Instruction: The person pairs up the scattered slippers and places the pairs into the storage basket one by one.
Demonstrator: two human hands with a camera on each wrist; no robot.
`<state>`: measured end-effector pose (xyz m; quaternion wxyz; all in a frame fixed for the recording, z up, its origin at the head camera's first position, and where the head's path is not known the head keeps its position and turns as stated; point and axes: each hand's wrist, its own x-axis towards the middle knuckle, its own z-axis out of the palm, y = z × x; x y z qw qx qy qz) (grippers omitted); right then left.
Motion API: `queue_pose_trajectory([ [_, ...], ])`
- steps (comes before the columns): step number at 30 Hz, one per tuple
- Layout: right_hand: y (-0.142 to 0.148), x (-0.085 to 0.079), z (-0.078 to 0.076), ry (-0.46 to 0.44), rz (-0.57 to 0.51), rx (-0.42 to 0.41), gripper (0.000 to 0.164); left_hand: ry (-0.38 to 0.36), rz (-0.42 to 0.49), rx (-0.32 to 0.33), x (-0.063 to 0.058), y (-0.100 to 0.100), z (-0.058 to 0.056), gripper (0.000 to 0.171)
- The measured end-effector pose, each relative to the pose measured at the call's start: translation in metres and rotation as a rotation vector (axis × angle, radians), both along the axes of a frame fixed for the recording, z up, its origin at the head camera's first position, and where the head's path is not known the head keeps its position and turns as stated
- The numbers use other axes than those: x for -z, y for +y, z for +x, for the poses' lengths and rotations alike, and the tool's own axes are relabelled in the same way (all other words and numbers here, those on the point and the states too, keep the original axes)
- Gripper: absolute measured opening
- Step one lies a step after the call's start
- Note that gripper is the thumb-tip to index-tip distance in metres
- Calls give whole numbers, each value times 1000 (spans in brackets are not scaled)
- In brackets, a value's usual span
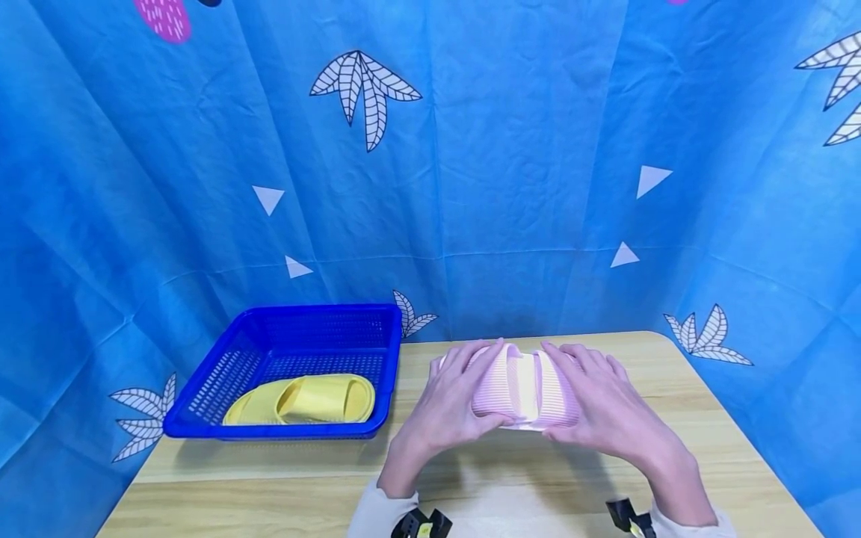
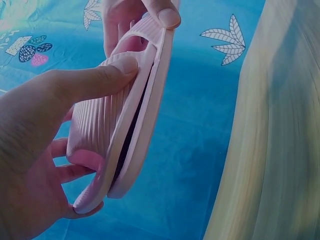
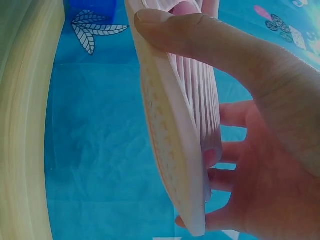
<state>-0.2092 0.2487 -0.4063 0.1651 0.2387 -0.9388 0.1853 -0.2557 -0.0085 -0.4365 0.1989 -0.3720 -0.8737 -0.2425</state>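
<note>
A pair of pink slippers with ribbed straps is held up over the table between both hands, the two overlapping lengthwise. The left slipper (image 1: 493,390) is gripped by my left hand (image 1: 444,407), thumb on the strap and fingers round the toe end. My right hand (image 1: 608,411) grips the right slipper (image 1: 557,392), its thumb along the sole edge and fingers underneath and behind. In the left wrist view, a dark gap runs between the stacked soles (image 2: 145,135). The right wrist view shows the pale patterned underside (image 3: 160,132) of a sole.
Left of the hands, a blue plastic basket (image 1: 386,373) stands on the wooden table (image 1: 282,493), holding a yellow slipper (image 1: 312,400). A blue patterned curtain (image 1: 511,187) hangs behind the table and along its sides.
</note>
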Motion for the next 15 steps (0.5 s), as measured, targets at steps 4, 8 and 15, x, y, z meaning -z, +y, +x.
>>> queue_pose_trajectory([
  [4,-1,1,0,7,-1,-2,116,-1,13,2,0,0,0,106],
  [8,-2,2,-1,38,-1,-16,116,-4,27,7,0,0,1,105],
  [15,-2,2,-1,79,-11,-51,115,17,49,21,1,1,1,103],
])
